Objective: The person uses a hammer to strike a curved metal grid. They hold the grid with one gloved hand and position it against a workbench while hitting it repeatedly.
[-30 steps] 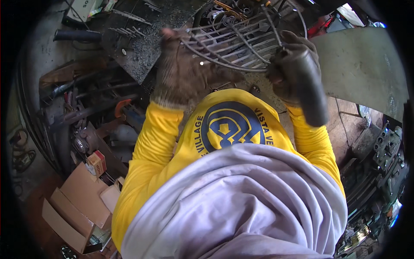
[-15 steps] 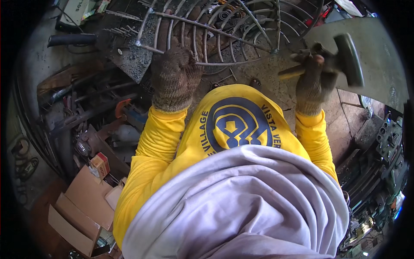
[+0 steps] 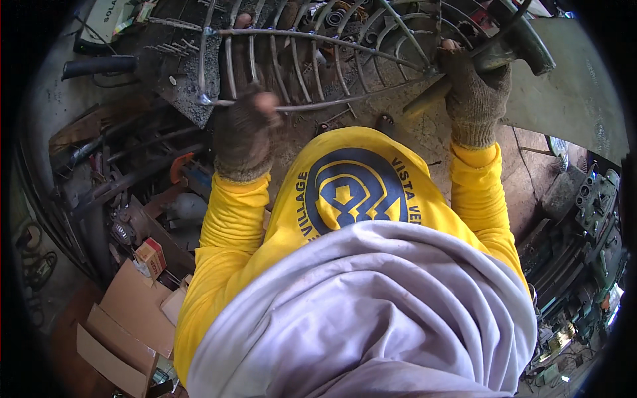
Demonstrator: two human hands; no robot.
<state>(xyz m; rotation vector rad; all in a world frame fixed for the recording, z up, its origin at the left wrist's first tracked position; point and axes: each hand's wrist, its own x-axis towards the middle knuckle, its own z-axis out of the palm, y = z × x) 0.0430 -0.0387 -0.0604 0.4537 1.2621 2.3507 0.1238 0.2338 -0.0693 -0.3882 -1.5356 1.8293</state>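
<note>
Across the top stretches a welded metal grille [image 3: 325,36] of straight bars and many curved ribs. My left hand [image 3: 242,139], in a brown knit glove with bare fingertips, closes on the grille's near bar toward its left end; motion blurs its fingers. In my gloved right hand [image 3: 476,99] is a hammer [image 3: 531,50]. Its handle sticks out on the left of my palm and its dark head is on the right. My right fingertips are beside the grille's right end; whether they touch it I cannot tell.
Left lie metal bars and scrap [image 3: 126,166], with an open cardboard box [image 3: 136,305] and a small red-brown box [image 3: 151,257] nearer. A grey metal sheet [image 3: 570,86] lies at right, above dark machine parts [image 3: 584,245]. A black tube-like handle [image 3: 99,66] juts in far left.
The grille has shifted left and tilted a little, my left hand moving with it. My right hand has gone up and left, bringing the hammer close to the grille's right end.
</note>
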